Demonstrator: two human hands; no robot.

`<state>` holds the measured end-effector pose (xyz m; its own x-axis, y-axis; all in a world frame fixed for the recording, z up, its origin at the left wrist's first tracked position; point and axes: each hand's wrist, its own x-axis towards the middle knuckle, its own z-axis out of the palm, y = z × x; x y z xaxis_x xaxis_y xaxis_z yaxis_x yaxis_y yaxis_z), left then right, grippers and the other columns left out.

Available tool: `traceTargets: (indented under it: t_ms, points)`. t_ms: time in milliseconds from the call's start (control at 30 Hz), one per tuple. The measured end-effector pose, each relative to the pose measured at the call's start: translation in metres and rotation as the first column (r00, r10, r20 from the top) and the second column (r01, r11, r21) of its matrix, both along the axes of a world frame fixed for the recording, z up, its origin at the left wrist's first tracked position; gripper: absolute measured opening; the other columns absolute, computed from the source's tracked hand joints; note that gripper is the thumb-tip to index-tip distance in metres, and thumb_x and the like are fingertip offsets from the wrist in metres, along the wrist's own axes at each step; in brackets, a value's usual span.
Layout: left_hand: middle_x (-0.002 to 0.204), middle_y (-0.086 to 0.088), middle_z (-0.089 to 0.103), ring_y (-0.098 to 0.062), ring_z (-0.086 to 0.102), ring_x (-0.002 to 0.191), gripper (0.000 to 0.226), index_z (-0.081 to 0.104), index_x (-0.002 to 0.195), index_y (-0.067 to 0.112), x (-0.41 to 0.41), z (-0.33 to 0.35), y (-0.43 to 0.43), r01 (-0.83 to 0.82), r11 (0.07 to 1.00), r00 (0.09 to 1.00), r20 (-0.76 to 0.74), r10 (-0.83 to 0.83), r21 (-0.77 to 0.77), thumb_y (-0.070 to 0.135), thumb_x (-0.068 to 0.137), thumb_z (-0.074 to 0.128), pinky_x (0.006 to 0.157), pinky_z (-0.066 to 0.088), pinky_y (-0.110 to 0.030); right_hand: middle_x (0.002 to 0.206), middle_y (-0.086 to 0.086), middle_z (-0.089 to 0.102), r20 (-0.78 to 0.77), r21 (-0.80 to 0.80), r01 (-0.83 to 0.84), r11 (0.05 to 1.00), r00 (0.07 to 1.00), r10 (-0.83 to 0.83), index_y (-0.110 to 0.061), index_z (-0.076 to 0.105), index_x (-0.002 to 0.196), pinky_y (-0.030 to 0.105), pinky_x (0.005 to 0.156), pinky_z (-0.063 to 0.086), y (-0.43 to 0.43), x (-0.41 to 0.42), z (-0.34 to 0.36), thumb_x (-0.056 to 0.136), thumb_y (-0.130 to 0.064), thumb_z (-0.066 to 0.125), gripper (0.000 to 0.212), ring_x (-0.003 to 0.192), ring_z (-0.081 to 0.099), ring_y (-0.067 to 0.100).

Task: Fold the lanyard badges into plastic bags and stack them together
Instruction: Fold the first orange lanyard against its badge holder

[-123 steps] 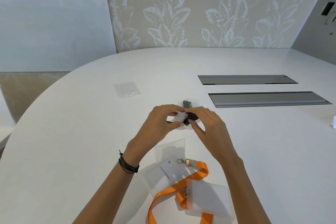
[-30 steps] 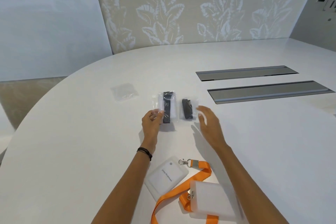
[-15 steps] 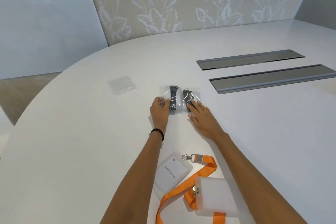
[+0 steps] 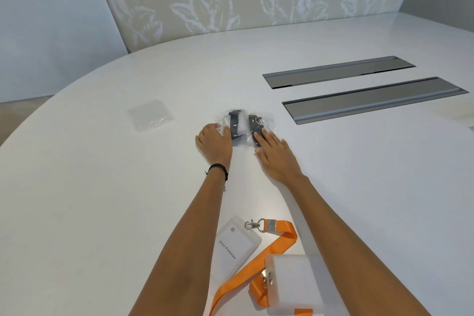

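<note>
Two clear plastic bags, each with a folded dark lanyard badge inside, lie side by side mid-table: the left bag [image 4: 234,124] and the right bag [image 4: 259,123]. My left hand [image 4: 214,142] rests flat on the left bag's near left edge. My right hand [image 4: 274,152] lies flat with its fingertips on the right bag's near end. Near me lie an orange lanyard [image 4: 256,269] with a metal clasp, a white name badge [image 4: 234,245] and a frosted badge holder [image 4: 292,282].
A small stack of empty clear bags [image 4: 150,115] lies to the left of my hands. Two grey recessed cable trays [image 4: 372,100] run across the white table [image 4: 102,200] at the right. A leaf-patterned wall stands behind.
Four seconds ago both hands worked a dark lanyard into a bag. Since then the left hand laid that bag beside the other, and both hands settled flat on them.
</note>
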<state>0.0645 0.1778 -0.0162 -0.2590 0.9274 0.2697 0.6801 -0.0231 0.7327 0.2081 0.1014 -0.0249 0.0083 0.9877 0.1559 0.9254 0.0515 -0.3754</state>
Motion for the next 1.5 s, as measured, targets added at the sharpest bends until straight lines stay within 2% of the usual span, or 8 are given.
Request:
traceTargets:
  t_ms: [200,500,700,967,1100,1200,1333,1500]
  points:
    - [0.135,-0.005,0.053,-0.024,0.042,0.128,0.038,0.057,0.122,0.009,0.000,0.002,0.001,0.034,0.998,0.989,-0.139,-0.040,-0.045,0.033,0.098,0.039,0.112,0.021,-0.041,0.156,-0.001,0.012,0.009,0.021,0.035,0.999,0.999,-0.035,-0.024,0.020,0.146,0.042,0.115,0.005,0.006,-0.002,0.003,0.101,-0.025,0.026,0.046,0.143,0.008,0.017]
    - [0.129,-0.016,0.051,-0.034,0.039,0.126,0.042,0.049,0.121,-0.002,-0.013,0.008,-0.016,0.171,0.985,0.984,0.062,-0.168,-0.034,0.031,0.101,0.034,0.111,0.023,-0.043,0.144,0.021,0.036,-0.094,0.374,0.066,0.925,0.995,-0.033,-0.002,0.045,0.133,0.041,0.108,0.030,-0.014,-0.007,0.023,0.084,0.014,0.040,0.051,0.134,0.032,0.033]
    - [0.157,-0.005,0.023,-0.019,0.011,0.147,0.053,0.025,0.148,0.011,-0.031,0.000,-0.037,0.387,0.912,0.922,0.083,-0.379,-0.135,0.037,0.102,0.030,0.120,0.001,-0.032,0.125,0.017,0.052,-0.206,0.219,0.208,0.953,0.965,-0.163,-0.004,0.053,0.121,0.036,0.093,0.037,-0.031,-0.002,0.015,0.094,-0.005,0.040,0.030,0.115,0.047,0.034]
    - [0.158,-0.006,0.019,-0.019,0.009,0.147,0.056,0.016,0.150,0.013,-0.053,0.001,-0.079,0.424,0.896,0.906,0.063,-0.419,-0.134,0.026,0.100,0.038,0.118,0.001,-0.029,0.151,0.017,0.023,-0.356,0.027,0.206,0.978,0.917,-0.183,-0.005,0.029,0.142,0.036,0.112,0.018,-0.061,-0.002,0.016,0.097,-0.010,0.037,0.045,0.140,0.019,0.027]
    - [0.156,-0.004,0.024,-0.021,0.011,0.147,0.057,0.017,0.150,0.019,-0.061,0.003,-0.095,0.450,0.877,0.893,0.122,-0.434,-0.170,0.028,0.099,0.041,0.118,0.006,-0.035,0.142,0.021,0.036,-0.306,-0.010,0.192,0.981,0.934,-0.185,0.003,0.047,0.123,0.037,0.105,0.027,-0.081,-0.004,0.019,0.097,-0.007,0.037,0.030,0.132,0.032,0.033]
    - [0.149,0.000,0.039,-0.018,0.028,0.141,0.054,0.024,0.148,0.026,-0.073,0.004,-0.103,0.654,0.742,0.734,0.364,-0.574,-0.149,0.027,0.099,0.046,0.117,0.024,-0.038,0.111,0.023,0.053,-0.174,0.064,0.207,0.976,0.966,-0.193,0.002,0.052,0.093,0.040,0.086,0.034,-0.096,-0.011,0.018,0.092,-0.002,0.038,0.015,0.104,0.048,0.036]
    - [0.134,0.002,0.054,-0.011,0.046,0.130,0.039,0.043,0.137,0.021,-0.084,0.007,-0.118,0.759,0.641,0.604,0.494,-0.626,-0.115,0.015,0.098,0.048,0.087,0.045,-0.007,0.101,0.018,0.056,-0.118,0.136,0.177,0.975,0.980,-0.161,0.002,0.057,0.099,0.040,0.087,0.037,-0.113,-0.023,0.018,0.093,-0.006,0.040,0.020,0.098,0.050,0.034]
    - [0.132,0.000,0.057,-0.004,0.050,0.123,0.032,0.052,0.130,0.014,-0.089,0.007,-0.135,0.774,0.626,0.598,0.439,-0.671,-0.096,0.014,0.098,0.049,0.087,0.043,-0.005,0.125,0.014,0.054,-0.222,0.084,0.132,0.988,0.969,-0.110,-0.005,0.060,0.116,0.035,0.097,0.031,-0.133,-0.028,0.020,0.097,-0.017,0.041,0.029,0.117,0.045,0.030]
